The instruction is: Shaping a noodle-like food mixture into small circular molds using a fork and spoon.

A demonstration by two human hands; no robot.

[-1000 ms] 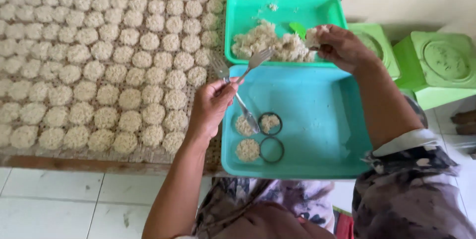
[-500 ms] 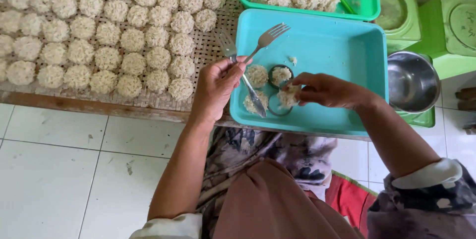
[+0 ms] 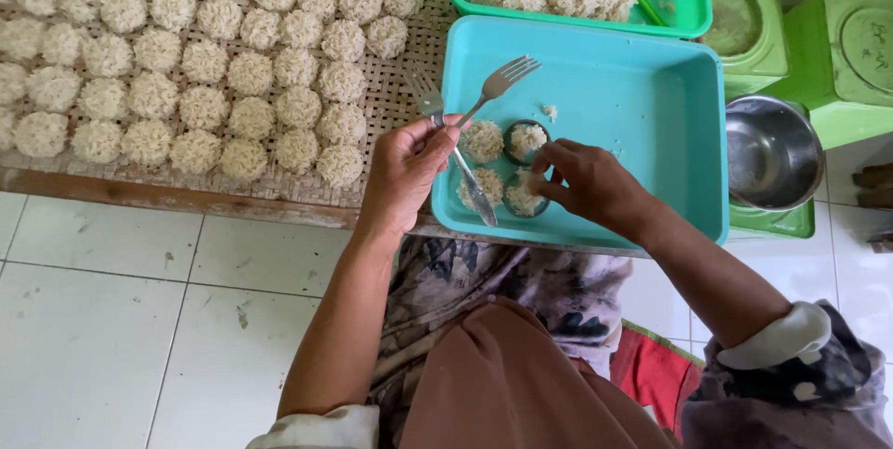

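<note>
The left hand [image 3: 405,170], at the middle of the frame, has its fingers closed around a shiny metal fork [image 3: 484,100] whose long axis slants up to the right, tines toward the upper right over the smooth turquoise plastic tray [image 3: 651,133]; a second metal handle slants down to the right from the same grip. The right hand [image 3: 591,184] has its fingers pinched on a small round ring mould [image 3: 523,196] packed with grainy white rice, one of four sitting together in the tray's lower left. Left of the tray, rough round rice cakes [image 3: 214,67] lie in rows on a woven mat [image 3: 409,77].
</note>
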